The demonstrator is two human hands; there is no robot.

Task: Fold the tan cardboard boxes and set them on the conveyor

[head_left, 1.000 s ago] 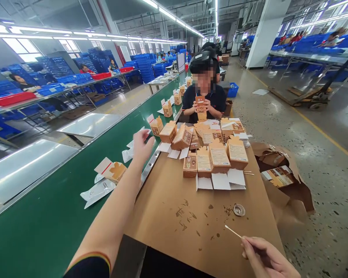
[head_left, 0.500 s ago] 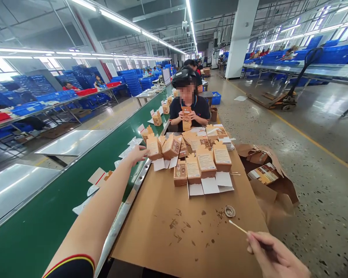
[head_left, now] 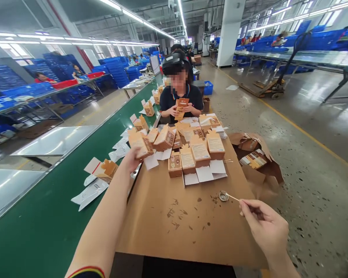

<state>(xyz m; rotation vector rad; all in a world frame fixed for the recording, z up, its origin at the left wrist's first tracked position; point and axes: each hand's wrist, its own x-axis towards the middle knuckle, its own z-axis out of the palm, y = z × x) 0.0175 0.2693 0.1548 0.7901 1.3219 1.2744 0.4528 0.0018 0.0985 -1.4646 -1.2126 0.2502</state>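
My left hand [head_left: 131, 160] reaches to the far left of the table and is closed on a brown and tan cardboard box [head_left: 139, 142] with an open top. The box is tilted, beside several similar open-topped boxes [head_left: 200, 148] standing close together. My right hand [head_left: 265, 222], at the right table edge, pinches a thin cotton swab [head_left: 232, 197]. Its far tip is at a small round clear dish [head_left: 223, 196]; whether it touches the inside I cannot tell. Dark brown smears and specks [head_left: 175, 216] mark the brown tabletop [head_left: 150, 231] near the dish.
A green conveyor belt [head_left: 55, 227] runs along the left, carrying boxes and white-silver packets [head_left: 93, 192]. Across the table a co-worker [head_left: 181, 94] holds another box. A large brown paper bag [head_left: 259, 175] stands on the floor at right. Two loose swabs [head_left: 227, 161] lie beside the boxes.
My left hand has taken hold of the leftmost box, which is now tilted and slightly apart from its neighbours. My right hand has moved the swab's tip up to the small dish.
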